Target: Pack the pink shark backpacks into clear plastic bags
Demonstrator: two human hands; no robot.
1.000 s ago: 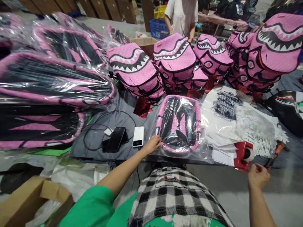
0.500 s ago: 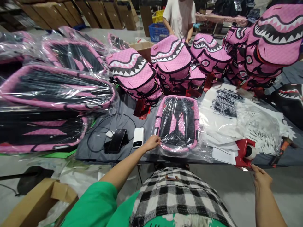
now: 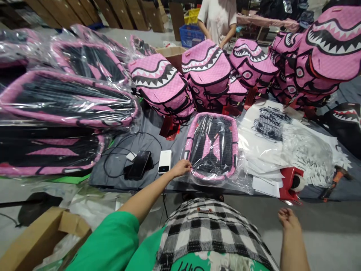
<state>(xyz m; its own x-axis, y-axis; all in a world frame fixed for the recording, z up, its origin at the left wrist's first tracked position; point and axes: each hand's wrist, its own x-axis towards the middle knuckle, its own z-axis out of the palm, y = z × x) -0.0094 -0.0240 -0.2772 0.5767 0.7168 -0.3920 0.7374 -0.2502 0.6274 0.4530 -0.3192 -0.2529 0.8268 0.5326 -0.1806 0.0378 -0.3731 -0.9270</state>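
Well to the left of the middle bag [image 3: 213, 146], several bags in clear plastic [image 3: 70, 101] are lying piled up. Closer on that side, a black phone [image 3: 141, 163] and a white power bank [image 3: 165, 160] are lying side by side. The left hand [image 3: 182, 168] is touching the middle bag's lower left edge, fingers curled; I cannot tell whether they are gripping the plastic. The middle bag itself is lying wrapped in plastic near the front edge of the worktop [image 3: 109, 184]. Behind it, pink bags [image 3: 207, 71] are standing. To its right, white printed sheets [image 3: 262, 150] are lying heaped. Nearer the person, lower right of the middle bag, the right hand [image 3: 289, 218] is hovering past the worktop's edge, fingers half curled; I cannot tell whether it is holding anything. Just beyond that hand, a red tape holder [image 3: 287, 184] is sitting; farther right, a hammer [image 3: 334, 182] is lying.
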